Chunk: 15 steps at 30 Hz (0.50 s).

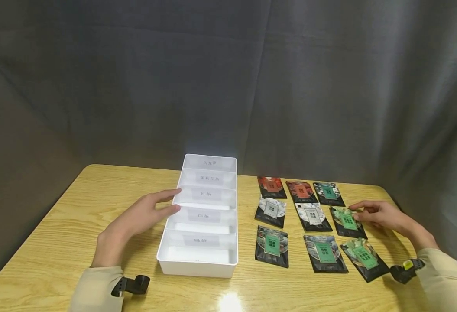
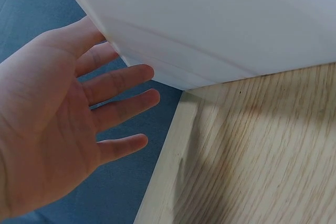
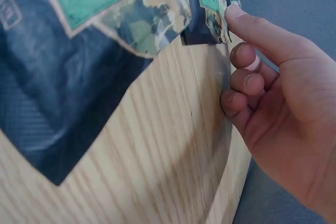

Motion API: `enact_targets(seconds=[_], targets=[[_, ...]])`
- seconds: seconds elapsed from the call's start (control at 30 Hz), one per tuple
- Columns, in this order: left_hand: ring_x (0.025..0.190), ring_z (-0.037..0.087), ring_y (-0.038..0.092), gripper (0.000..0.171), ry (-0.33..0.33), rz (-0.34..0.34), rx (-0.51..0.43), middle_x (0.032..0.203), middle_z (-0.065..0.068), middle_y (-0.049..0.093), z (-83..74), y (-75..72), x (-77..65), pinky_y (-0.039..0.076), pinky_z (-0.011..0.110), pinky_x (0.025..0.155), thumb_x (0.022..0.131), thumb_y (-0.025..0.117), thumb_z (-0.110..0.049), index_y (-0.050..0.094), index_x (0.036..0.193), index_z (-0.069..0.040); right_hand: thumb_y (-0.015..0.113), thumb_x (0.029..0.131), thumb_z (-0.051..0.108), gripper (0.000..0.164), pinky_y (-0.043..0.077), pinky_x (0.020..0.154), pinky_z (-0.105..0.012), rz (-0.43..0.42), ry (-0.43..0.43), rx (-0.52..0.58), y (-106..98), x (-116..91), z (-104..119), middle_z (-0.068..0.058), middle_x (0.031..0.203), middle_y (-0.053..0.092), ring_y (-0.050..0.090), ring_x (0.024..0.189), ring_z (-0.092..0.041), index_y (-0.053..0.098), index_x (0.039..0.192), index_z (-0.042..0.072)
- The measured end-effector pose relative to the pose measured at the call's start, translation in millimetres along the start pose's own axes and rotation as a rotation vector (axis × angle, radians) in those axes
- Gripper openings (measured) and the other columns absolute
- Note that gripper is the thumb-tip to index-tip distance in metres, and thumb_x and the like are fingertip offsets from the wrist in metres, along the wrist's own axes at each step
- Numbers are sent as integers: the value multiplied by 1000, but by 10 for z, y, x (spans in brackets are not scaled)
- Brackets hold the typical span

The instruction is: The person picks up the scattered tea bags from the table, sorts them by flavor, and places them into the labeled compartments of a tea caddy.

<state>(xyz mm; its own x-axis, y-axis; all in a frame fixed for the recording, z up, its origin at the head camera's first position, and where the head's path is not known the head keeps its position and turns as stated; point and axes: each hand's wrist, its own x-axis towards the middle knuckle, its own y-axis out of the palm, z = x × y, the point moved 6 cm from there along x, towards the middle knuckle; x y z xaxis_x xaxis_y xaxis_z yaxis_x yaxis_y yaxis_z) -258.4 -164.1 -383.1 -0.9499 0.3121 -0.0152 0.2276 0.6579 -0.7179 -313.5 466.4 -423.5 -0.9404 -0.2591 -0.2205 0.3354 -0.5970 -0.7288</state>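
Note:
A long white divided box (image 1: 197,268) stands on the table, its compartments bearing printed Chinese labels. My left hand (image 1: 142,216) is at the box's left side, thumb and fingers apart, fingertips by the rim. In the left wrist view, those extended fingers lie along the box wall (image 2: 220,30). To the right, my right hand (image 1: 384,216) reaches a green-and-black tea packet (image 1: 347,222). Its thumb and index finger touch the packet's upper right edge, a little apart, and the packet lies flat. The other fingers (image 3: 247,82) are bent in the right wrist view.
Several more tea packets lie in loose rows: red ones (image 1: 272,187) at the back, white ones (image 1: 313,216) in the middle, green-labelled ones (image 1: 272,246) in front. The wooden table (image 1: 107,190) ends against a dark grey curtain (image 1: 166,86).

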Motion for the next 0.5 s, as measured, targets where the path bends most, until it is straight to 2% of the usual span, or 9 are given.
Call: enact_targets(seconds=[0.23,0.5], targets=[[144,35,39,63,-3,0,3,154,10,45,1,-13,-13,31,58,117,97,54,-56,41,152,-28,66,96,32,58,43,55,-30,35,34,-11,6,43,-72,-1,70,50,47,55,-18,50,141,-1],[143,34,41,62,-2,5,-10,154,9,45,8,3,-8,32,57,117,97,54,-56,41,152,-30,64,97,20,44,44,48,-34,49,-42,69,-11,104,-145,-1,62,51,43,45,-23,55,130,-7]])
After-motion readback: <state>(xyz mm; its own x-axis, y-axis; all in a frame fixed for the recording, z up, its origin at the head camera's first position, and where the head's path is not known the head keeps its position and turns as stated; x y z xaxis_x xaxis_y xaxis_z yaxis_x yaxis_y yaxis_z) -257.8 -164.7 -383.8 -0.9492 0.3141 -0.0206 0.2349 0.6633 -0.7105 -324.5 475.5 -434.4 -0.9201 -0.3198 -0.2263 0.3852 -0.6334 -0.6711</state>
